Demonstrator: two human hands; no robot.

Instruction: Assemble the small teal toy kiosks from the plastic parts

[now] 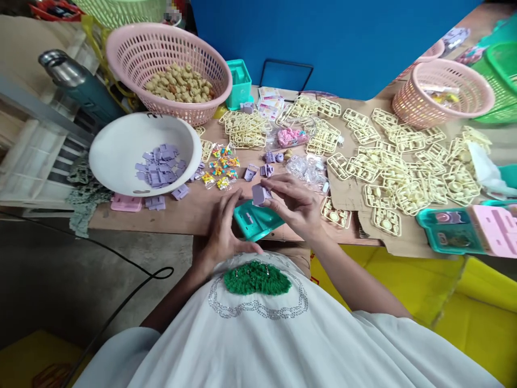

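My right hand (297,205) pinches a small lavender plastic piece (260,195) between thumb and fingers, just above a teal plastic case (258,226). The case lies at the table's front edge, close to my body, and a small lavender part seems to sit in it. At the case's left side is my left hand (222,234), its thumb and fingers spread apart; whether it touches the case I cannot tell. Beyond my hands lie a few loose lavender parts (251,172) and small bags of colourful bits (222,167). Clear plastic bags (307,171) lie beyond my right hand.
A white bowl (99,153) with lavender pieces and a pink basket (169,35) of beige pieces stand left, near a bottle (78,86). Cream part frames (379,172) cover the right side. Another pink basket (407,99) and a teal-and-pink case (452,231) are right.
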